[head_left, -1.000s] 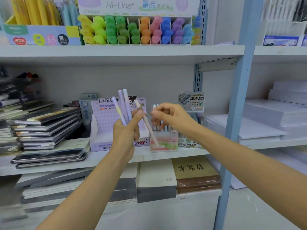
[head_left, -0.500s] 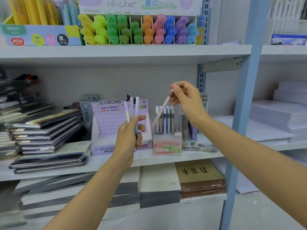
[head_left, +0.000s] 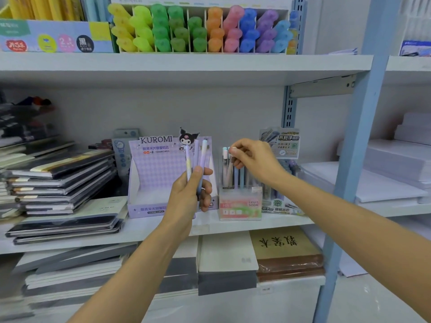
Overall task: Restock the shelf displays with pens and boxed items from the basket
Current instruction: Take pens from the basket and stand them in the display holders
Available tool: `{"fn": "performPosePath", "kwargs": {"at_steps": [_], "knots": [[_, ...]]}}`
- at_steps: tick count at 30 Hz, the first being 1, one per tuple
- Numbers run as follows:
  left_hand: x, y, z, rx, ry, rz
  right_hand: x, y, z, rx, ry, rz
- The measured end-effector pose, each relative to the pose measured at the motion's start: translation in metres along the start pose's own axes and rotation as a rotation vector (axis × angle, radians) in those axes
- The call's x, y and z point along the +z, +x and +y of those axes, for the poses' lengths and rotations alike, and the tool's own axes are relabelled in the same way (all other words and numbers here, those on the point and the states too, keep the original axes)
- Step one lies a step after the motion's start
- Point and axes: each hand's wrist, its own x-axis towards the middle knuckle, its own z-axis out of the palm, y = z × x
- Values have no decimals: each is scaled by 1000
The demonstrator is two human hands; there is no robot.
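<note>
The middle shelf (head_left: 149, 229) carries the displays for this step. On it stands the lilac Kuromi box (head_left: 158, 173). At its 3 o'clock, just beside it, is the clear pen holder (head_left: 240, 206), with a row of shelved pens (head_left: 238, 177) upright inside.

The left hand (head_left: 189, 197) is raised in front of the Kuromi box, at the holder's 9 o'clock. Its grip is wrapped round a bunch of pens (head_left: 202, 157), held upright with the thumb laid across them. The right hand (head_left: 254, 159) hovers at the holder's 12 o'clock. Its grip is narrow, with thumb and fingertips pinching the top of a single pen (head_left: 229, 170) whose lower end is already down among the others. The basket is out of view.

The step in hand looks to be slotting pens into the holder one at a time, and this one seems nearly seated. The next move calls for releasing it once it bottoms out. The right hand would then cross toward 9 o'clock and draw one pen from the bunch without loosening the rest.
</note>
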Motion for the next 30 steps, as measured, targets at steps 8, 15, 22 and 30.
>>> {"fn": "performPosePath", "kwargs": {"at_steps": [8,15,22,30], "knots": [[-2,3,-6,-16,12,-20,11,9,-3,-50,-90,82],[-4,-1,-3,2,52,-41,4,10,-8,43,-209,39],[10,-8,2,34,129,-81,-7,-8,-44,120,405,-193],[3,-11,10,-54,-27,111,-31,-15,-44,204,701,41]]}}
